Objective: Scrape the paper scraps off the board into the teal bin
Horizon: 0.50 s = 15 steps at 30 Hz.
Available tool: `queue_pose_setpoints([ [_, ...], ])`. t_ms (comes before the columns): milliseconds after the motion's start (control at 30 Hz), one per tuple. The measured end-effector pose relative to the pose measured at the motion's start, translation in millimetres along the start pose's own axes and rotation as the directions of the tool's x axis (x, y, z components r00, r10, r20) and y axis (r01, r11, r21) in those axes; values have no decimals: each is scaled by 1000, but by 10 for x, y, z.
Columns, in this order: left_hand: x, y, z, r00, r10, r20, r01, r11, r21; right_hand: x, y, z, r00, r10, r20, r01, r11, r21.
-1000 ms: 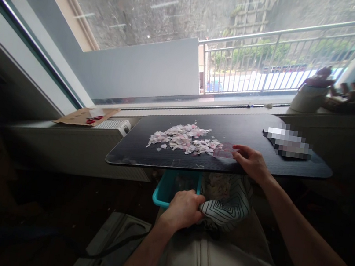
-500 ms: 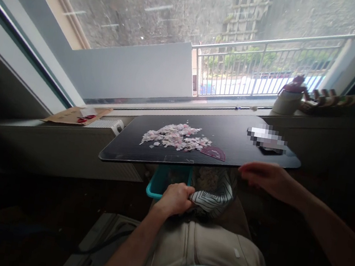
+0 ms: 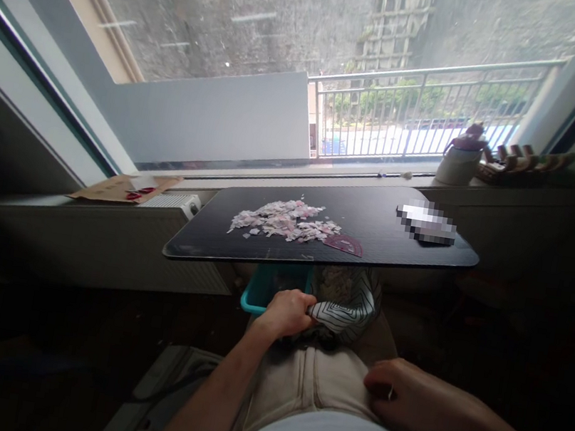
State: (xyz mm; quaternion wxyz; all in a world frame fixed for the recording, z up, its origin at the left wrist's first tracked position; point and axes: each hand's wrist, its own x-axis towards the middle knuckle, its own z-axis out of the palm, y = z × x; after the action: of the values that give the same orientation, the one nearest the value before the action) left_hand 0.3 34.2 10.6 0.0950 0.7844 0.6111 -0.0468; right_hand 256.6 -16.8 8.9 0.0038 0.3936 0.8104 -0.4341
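My left hand (image 3: 288, 313) is closed on the rim of a striped cloth bag (image 3: 345, 316), which sits at my lap with pale scraps (image 3: 336, 282) inside. Over my right thigh, my right hand (image 3: 404, 395) has its fingers pinched at a small white paper scrap (image 3: 390, 394) against the light trousers. On the dark tabletop (image 3: 374, 210) lies a spread heap of small white and pink paper pieces (image 3: 287, 220). A pinkish, see-through protractor (image 3: 343, 245) lies at the heap's right end.
A turquoise bin (image 3: 254, 301) is partly under the table's front edge. The pixelated phone-like item (image 3: 427, 222) lies at the table's right. Red-handled scissors (image 3: 140, 192) rest on brown paper (image 3: 107, 190) at left. A white jar (image 3: 458, 165) stands on the sill.
My right hand has come down from beside the table's front edge to my right thigh, where a white scrap was lying. My left hand keeps its hold on the bag.
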Motion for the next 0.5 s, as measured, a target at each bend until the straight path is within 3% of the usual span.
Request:
queue_pose_setpoints([
  [100,-3,2,3,1000,0,-3,0,1000,0,76,78,30,1000,-16,-25,17,999,48],
  [200,-4,3,-1,1000,5,-6,-5,1000,2,126,183,16,998,67,19,-70,972,225],
  [300,-3,6,-9,1000,6,2,-6,1000,5,226,174,-20,992,110,69,-129,844,520],
  [367,-4,9,-17,1000,5,11,-5,1000,4,361,78,-22,999,48,20,-50,768,638],
  [500,-14,14,-34,1000,5,26,-5,1000,2,753,-174,75,996,-23,-90,63,882,467],
])
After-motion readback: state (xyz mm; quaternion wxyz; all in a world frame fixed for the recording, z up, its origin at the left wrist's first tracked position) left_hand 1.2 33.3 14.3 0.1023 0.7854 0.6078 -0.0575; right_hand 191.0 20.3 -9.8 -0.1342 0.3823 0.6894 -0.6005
